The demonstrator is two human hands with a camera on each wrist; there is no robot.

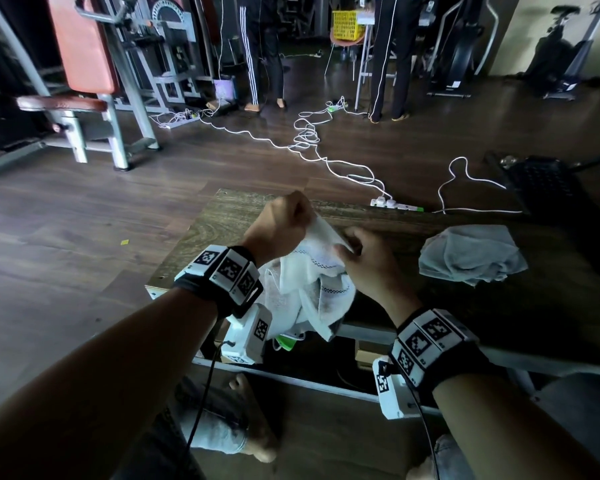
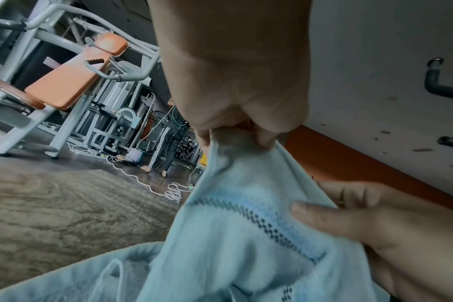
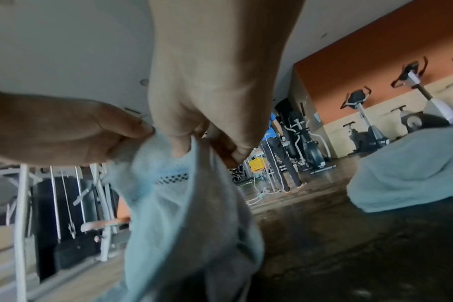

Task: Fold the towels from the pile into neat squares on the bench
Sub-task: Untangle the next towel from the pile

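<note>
A white towel (image 1: 309,282) with a dark checked stripe hangs crumpled above the near left part of the wooden bench (image 1: 413,230). My left hand (image 1: 284,223) pinches its top edge, lifted above the bench. My right hand (image 1: 364,261) grips the same edge just to the right, thumb on the cloth. The left wrist view shows the towel (image 2: 246,235) held in the left fingers (image 2: 261,137), with my right hand (image 2: 375,220) beside it. In the right wrist view the towel (image 3: 184,204) hangs from my right hand (image 3: 199,130). A second, greyish towel (image 1: 471,254) lies bunched at the right.
White cables and a power strip (image 1: 395,204) trail across the wooden floor beyond the bench. Gym machines (image 1: 94,81) stand at the far left. Two people (image 1: 264,57) stand at the back near a yellow basket (image 1: 347,26). My feet and knees are below the bench's near edge.
</note>
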